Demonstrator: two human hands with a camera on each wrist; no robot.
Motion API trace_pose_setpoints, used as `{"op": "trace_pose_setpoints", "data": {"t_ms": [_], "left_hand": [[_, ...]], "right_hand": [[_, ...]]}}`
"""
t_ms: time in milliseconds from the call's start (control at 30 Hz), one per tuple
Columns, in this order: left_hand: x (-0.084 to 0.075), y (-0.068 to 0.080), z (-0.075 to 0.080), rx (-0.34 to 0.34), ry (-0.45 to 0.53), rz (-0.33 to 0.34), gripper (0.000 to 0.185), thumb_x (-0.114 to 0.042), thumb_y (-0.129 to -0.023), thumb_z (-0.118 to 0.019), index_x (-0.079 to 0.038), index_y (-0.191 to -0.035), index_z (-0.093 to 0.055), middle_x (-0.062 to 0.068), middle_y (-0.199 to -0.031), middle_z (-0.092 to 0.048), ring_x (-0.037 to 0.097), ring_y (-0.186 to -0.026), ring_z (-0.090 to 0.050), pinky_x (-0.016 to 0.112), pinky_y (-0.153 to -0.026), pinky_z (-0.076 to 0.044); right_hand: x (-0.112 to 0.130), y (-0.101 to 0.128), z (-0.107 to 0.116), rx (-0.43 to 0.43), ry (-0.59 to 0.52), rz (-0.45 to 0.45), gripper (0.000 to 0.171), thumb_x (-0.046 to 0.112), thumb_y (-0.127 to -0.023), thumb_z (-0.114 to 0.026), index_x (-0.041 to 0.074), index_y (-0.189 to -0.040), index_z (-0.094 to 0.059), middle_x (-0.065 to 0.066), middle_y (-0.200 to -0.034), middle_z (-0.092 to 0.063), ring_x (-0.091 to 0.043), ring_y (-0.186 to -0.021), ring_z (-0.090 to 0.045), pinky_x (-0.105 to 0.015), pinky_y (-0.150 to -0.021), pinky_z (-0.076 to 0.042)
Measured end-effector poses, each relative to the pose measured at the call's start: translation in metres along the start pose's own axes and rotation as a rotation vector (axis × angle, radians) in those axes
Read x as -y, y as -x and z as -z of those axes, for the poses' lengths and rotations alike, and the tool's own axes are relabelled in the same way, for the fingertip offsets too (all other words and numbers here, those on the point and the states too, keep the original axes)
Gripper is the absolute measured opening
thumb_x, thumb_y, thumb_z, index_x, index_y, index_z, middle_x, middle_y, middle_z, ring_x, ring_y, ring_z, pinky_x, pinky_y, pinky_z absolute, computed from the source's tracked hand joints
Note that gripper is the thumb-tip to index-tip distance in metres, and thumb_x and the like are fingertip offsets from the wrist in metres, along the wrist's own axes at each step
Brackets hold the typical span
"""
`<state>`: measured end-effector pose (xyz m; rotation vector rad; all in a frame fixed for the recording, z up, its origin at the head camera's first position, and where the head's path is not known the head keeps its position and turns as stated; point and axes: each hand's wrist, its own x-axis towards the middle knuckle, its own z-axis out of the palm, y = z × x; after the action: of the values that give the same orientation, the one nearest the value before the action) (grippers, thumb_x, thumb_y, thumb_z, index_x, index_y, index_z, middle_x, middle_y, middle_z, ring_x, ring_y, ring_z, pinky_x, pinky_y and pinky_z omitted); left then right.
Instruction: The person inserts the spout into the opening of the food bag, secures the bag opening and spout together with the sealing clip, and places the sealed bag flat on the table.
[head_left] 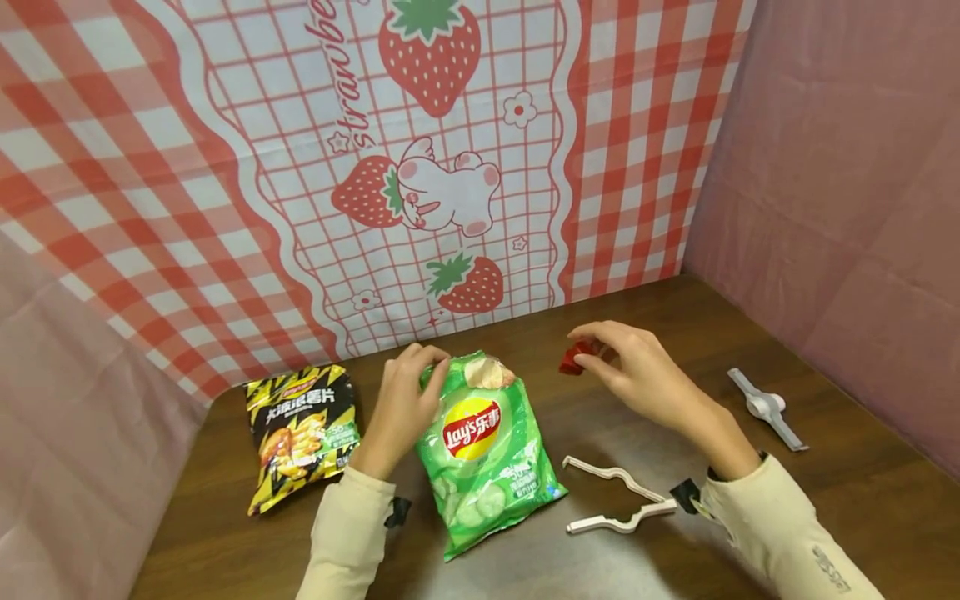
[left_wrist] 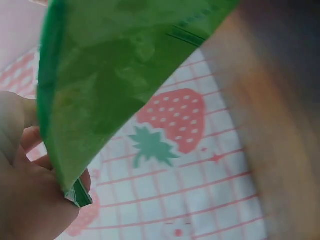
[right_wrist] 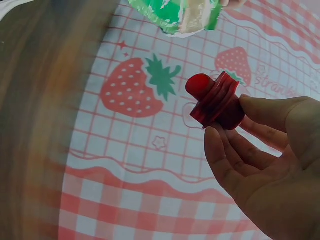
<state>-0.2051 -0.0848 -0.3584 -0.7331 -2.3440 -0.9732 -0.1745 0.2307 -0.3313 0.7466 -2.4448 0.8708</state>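
A green Lay's chip bag point(head_left: 491, 467) lies on the table with its front facing up and a tan potato-coloured patch at its top edge. My left hand point(head_left: 401, 404) pinches the bag's upper left corner; in the left wrist view the fingers point(left_wrist: 37, 195) close on the green film. To the right of the bag, above the table, my right hand point(head_left: 645, 379) holds a small red plastic stopper-shaped piece point(right_wrist: 215, 100) between thumb and fingertips. The piece has a rounded knob and stepped flanges.
A black and yellow chip bag point(head_left: 303, 437) lies on the left. A white V-shaped bag clip point(head_left: 622, 525) lies spread apart near the right forearm. Farther right is a grey-white clip point(head_left: 765, 407) with a round knob. A strawberry-print cloth point(head_left: 465, 208) hangs behind the table.
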Motion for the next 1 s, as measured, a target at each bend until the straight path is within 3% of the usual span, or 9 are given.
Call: {"op": "trace_pose_setpoints", "data": {"t_ms": [233,567,1000], "left_hand": [[-0.025,-0.001,0.017,0.002,-0.003,-0.130,0.010,-0.013,-0.099,-0.062,-0.009,-0.098,-0.072,0.001,-0.092,-0.064,0.016,-0.084,-0.057,0.037,-0.080,-0.035],[-0.056,0.000,0.038,-0.001,-0.014,-0.235,0.007,-0.009,-0.096,-0.066,-0.010,-0.098,-0.072,0.000,-0.093,-0.066,0.016,-0.087,-0.059,0.041,-0.085,-0.036],[-0.055,0.000,0.040,0.059,-0.024,-0.268,0.005,-0.008,-0.095,-0.067,-0.008,-0.097,-0.071,0.002,-0.091,-0.069,0.015,-0.085,-0.062,0.041,-0.082,-0.042]], "right_hand": [[0.008,0.001,0.012,-0.059,0.013,0.023,0.023,0.005,-0.090,-0.073,0.009,-0.112,-0.070,0.000,-0.102,-0.071,-0.010,-0.083,-0.064,-0.028,-0.068,-0.055],[0.028,0.003,0.023,-0.071,-0.018,0.089,0.030,0.010,-0.092,-0.071,0.022,-0.120,-0.072,0.012,-0.104,-0.069,-0.003,-0.083,-0.060,-0.019,-0.066,-0.045],[0.033,0.002,0.018,-0.044,-0.134,0.097,0.023,0.009,-0.094,-0.069,0.022,-0.113,-0.071,0.013,-0.103,-0.069,-0.004,-0.092,-0.065,-0.017,-0.076,-0.051]]}}
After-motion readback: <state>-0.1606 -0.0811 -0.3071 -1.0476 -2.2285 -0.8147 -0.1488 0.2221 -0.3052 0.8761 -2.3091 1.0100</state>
